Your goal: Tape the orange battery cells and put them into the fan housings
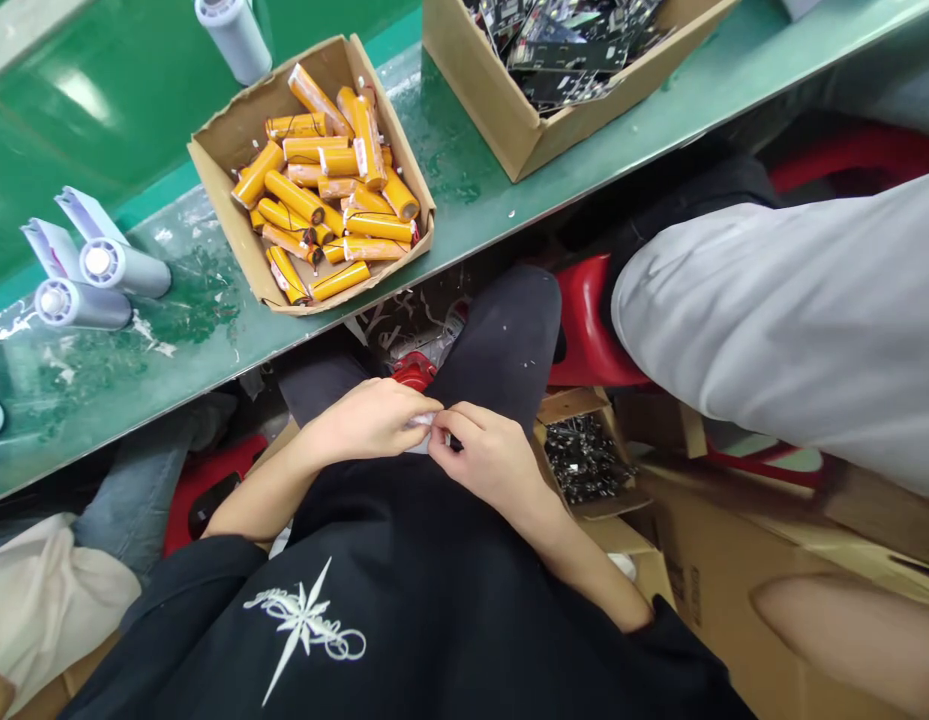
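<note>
Over my lap, my left hand (374,418) is closed around a small whitish piece (421,420), with only part of it showing between the fingers. Close against it on the right, my right hand (483,450) pinches at the same piece with thumb and forefinger. The piece is too small and covered to name. Beyond my hands, on the bench, an open cardboard box (250,255) holds several orange wrapped cylinders (295,197) with thin dark wires.
Pale grey plastic housings (84,305) stand on the green bench (186,330). Another box (501,125) holds black circuit boards (576,50). Below right, a carton holds small black parts (584,455). People sit on both sides, on red stools (588,320).
</note>
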{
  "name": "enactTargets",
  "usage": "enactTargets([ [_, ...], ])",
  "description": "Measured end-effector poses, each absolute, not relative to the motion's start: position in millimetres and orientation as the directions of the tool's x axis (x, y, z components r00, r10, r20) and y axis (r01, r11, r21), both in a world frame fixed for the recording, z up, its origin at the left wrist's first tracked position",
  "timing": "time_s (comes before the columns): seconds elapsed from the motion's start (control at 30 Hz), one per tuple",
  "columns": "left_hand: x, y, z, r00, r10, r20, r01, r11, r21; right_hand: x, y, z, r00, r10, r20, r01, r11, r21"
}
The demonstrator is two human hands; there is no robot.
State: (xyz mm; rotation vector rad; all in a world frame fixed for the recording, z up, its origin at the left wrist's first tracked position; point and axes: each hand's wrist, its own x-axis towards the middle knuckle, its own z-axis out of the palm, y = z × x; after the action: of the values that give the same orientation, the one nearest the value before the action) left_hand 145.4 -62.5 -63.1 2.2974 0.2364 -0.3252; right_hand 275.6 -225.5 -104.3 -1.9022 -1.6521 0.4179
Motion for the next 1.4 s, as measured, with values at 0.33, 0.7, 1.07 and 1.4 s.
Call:
enactTargets([
  [0.33, 144.0, -65.8, -66.0, 0.928, 0.135, -0.348, 0.343, -0.679, 0.649, 286.3, -220.6, -111.3, 0.177, 0.983, 0.043, 0.527, -0.057, -0.848],
  [0.7, 143.8, -65.3, -64.3, 0.931, 0.126, -0.342, 0.336, -0.662, 0.67, 292.7, -222.1, -106.5, 0.139, 0.99, -0.03, 0.434, -0.088, -0.896],
  [1.07, 148.6, -68.6, -62.3, 0.931, 0.083, -0.355, 0.31, -0.692, 0.652, 287.9, -222.8, -101.0, 0.17, 0.985, -0.027, 0.594, -0.124, -0.795],
  [1.4, 139.6, -66.3, -70.0, 0.942, 0.126, -0.312, 0.317, -0.642, 0.698, 284.1, -223.5, -147.1, 0.255, 0.884, -0.391, -0.279, -0.32, -0.905],
])
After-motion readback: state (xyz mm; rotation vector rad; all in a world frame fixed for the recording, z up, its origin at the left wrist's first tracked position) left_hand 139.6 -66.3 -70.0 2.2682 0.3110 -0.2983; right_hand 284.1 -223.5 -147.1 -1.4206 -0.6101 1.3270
